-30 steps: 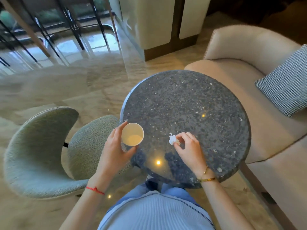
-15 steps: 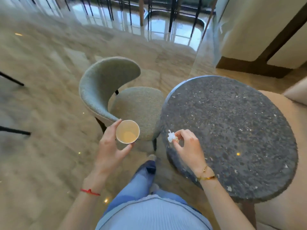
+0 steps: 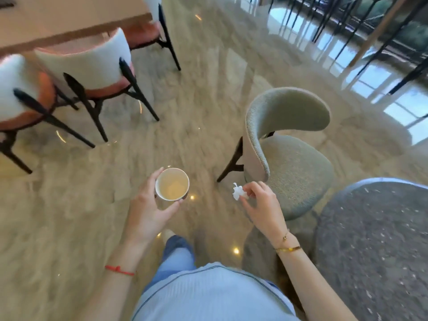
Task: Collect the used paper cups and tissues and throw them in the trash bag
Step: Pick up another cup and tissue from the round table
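Both pieces of litter are now off the table and being carried. A second ago the paper cup [image 3: 172, 184] and the tissue [image 3: 237, 193] were held just over the round stone table [image 3: 375, 239]; since then the view has swung left, so the table has slid to the lower right of the frame and the two items hang over bare marble floor [image 3: 190, 126] at centre. The left hand [image 3: 148, 212] curls around the cup's side, thumb and fingers closed on it, cup upright (seemingly empty). The right hand [image 3: 261, 205] pinches the crumpled tissue between fingertips, other fingers loose. The grey chair [image 3: 289, 158] stands just right of them. No trash bag shows anywhere, so finding it is probably the next job
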Demonstrator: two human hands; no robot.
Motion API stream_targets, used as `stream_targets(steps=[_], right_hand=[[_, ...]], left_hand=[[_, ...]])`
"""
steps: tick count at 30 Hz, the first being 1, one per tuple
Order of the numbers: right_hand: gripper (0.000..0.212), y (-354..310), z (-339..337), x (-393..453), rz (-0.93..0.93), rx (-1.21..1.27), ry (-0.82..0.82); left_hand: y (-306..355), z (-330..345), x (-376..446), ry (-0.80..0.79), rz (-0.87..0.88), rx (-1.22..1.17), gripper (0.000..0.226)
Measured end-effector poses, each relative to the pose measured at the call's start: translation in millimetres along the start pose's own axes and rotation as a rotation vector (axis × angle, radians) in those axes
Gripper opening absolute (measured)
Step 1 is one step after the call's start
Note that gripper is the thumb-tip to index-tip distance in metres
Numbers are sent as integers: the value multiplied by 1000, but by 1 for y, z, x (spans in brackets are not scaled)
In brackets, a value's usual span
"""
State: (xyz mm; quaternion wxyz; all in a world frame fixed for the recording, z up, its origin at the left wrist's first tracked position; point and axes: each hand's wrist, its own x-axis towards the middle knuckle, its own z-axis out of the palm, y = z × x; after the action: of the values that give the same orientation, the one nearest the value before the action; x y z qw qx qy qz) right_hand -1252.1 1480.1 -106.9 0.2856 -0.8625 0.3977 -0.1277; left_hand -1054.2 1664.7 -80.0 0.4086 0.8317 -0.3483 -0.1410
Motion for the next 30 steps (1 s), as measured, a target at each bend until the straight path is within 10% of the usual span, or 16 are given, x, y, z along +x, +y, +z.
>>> stream_targets(steps=[30], right_hand=[[17, -524, 393, 322, -780, 32, -615]], left_hand=[[-332, -385, 142, 826, -654, 60, 79]])
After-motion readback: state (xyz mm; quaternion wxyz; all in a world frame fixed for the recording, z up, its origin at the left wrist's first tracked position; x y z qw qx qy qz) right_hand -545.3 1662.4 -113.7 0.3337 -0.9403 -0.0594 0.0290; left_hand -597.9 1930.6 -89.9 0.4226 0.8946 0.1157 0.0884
